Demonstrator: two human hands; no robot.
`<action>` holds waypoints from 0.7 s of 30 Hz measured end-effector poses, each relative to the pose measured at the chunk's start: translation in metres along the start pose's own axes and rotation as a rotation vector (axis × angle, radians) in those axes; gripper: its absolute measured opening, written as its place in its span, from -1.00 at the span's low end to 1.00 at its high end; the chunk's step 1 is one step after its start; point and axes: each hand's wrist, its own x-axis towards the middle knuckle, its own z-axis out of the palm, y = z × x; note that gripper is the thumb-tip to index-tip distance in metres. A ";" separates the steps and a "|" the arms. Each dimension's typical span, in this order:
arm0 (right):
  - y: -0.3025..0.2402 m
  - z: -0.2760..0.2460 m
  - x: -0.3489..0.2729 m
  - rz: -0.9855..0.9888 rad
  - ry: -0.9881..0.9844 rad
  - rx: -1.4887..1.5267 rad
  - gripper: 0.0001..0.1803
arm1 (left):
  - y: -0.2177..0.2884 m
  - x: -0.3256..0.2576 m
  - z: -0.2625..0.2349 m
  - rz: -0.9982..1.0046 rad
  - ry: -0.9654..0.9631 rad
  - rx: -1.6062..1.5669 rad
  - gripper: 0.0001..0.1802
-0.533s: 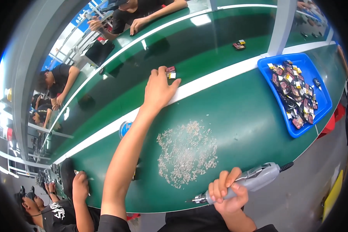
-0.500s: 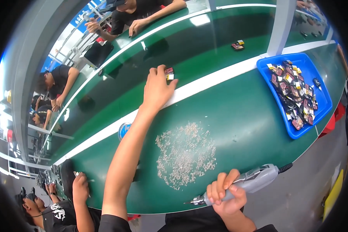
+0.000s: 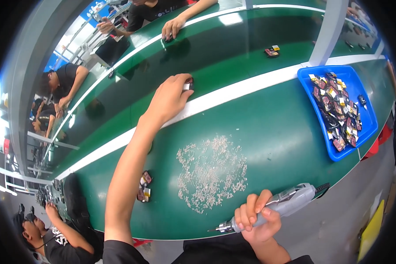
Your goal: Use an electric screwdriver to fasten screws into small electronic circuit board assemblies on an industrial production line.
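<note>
The left hand grips a small dark part on the green worktop; the right hand holds a grey electric screwdriver beside scattered screws.

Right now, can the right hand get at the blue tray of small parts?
Probably not as it stands: the right hand is wrapped around the grey electric screwdriver at the near table edge, so its grip is taken. The green surface toward the blue tray looks unobstructed, though.
</note>
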 end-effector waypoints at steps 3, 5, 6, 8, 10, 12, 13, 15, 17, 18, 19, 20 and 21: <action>0.000 -0.003 0.006 -0.016 0.024 0.016 -0.84 | 0.033 -0.073 -0.016 0.049 0.038 -0.079 -0.57; -0.002 -0.003 0.005 -0.049 0.004 0.027 -0.84 | 0.065 -0.139 -0.030 0.044 0.019 -0.113 -0.48; -0.003 -0.002 0.006 -0.066 -0.004 0.006 -0.84 | 0.082 -0.171 -0.038 0.003 -0.039 -0.125 -0.42; -0.001 0.001 0.011 -0.061 -0.027 -0.011 -0.85 | 0.096 -0.229 -0.038 0.022 -0.019 -0.089 -0.39; 0.004 0.007 0.014 -0.033 -0.009 -0.026 -0.86 | 0.107 -0.269 -0.036 -0.034 -0.035 -0.084 -0.39; 0.012 0.008 0.009 -0.029 -0.004 -0.051 -0.87 | 0.115 -0.293 -0.028 -0.065 -0.037 -0.081 -0.38; 0.017 0.008 0.007 -0.012 -0.027 -0.053 -0.88 | 0.114 -0.297 -0.024 -0.066 -0.015 -0.092 -0.39; 0.028 0.012 0.000 0.025 -0.058 -0.077 -0.88 | 0.112 -0.301 -0.018 -0.057 0.056 -0.132 -0.48; 0.044 0.020 -0.012 0.076 -0.085 -0.125 -0.89 | 0.106 -0.309 -0.012 -0.026 0.103 -0.095 -0.49; 0.052 0.025 -0.017 0.120 -0.116 -0.156 -0.89 | 0.104 -0.312 -0.010 0.011 0.144 -0.042 -0.50; 0.060 0.027 -0.022 0.156 -0.139 -0.183 -0.88 | 0.104 -0.312 -0.007 0.017 0.184 -0.033 -0.51; 0.068 0.028 -0.028 0.174 -0.135 -0.191 -0.88 | 0.106 -0.312 -0.007 0.016 0.194 -0.047 -0.51; 0.077 0.029 -0.033 0.191 -0.130 -0.199 -0.88 | 0.108 -0.310 -0.010 -0.036 0.183 -0.095 -0.56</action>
